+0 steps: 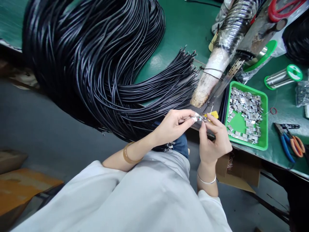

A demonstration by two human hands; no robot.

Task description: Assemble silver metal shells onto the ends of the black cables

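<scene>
My left hand (173, 125) pinches a cable end between thumb and fingertips; small coloured wires show at the tips, and the fingers cover the rest. Facing it, my right hand (214, 137) grips a small silver metal connector (204, 119) with thumb and forefinger. The wires and the connector meet between the two hands, but whether they are joined I cannot tell. Just behind the fingertips lies a yellow sponge-like piece (214, 114). A thick bundle of black cables (96, 54) spreads over the bench on the left, stripped ends pointing toward the middle.
To the right stands a green tray (266, 122) of many metal connectors. Beyond it are a solder wire spool (281, 78), pliers (286, 145) with blue and orange handles, and red-handled scissors (272, 13). A plastic-wrapped duct (212, 71) reaches down near my hands.
</scene>
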